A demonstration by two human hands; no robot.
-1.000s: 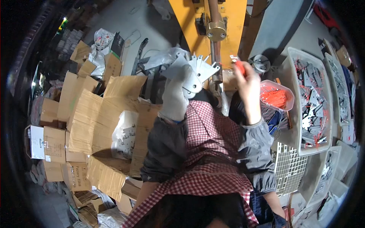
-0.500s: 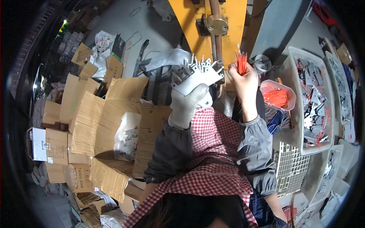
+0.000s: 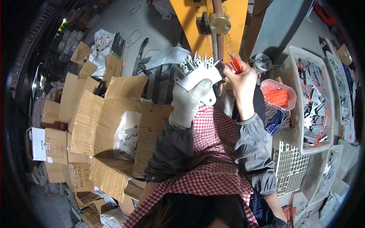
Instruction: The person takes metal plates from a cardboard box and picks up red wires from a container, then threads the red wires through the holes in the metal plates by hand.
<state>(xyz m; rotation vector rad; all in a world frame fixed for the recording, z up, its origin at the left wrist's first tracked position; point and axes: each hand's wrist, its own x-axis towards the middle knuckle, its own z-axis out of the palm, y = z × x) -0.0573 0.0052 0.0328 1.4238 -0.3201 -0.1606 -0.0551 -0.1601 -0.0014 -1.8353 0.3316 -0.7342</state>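
Observation:
My left hand (image 3: pixel 187 103), in a pale work glove, is closed around a white metal bracket (image 3: pixel 197 78) in the middle of the head view. Several metal prongs and small fittings stick up from its far edge. My right hand (image 3: pixel 244 84) is bare and pinches a bundle of thin red wires (image 3: pixel 236 64). Its fingertips are close to the bracket's right end; whether they touch it I cannot tell. Lower right of that hand, a clear tub (image 3: pixel 292 99) holds more red wires (image 3: pixel 276 98).
A yellow machine frame (image 3: pixel 235 22) with a vertical rod stands ahead. At left is an open cardboard box (image 3: pixel 89 125) with white metal parts inside, among stacked cartons (image 3: pixel 57 142). A white bin (image 3: pixel 298 140) of brackets and red wires sits at right, above a wire basket (image 3: pixel 292 167).
My right hand has moved left toward the bracket, tipping the red wires to the left. The bracket in my left hand has shifted and turned slightly.

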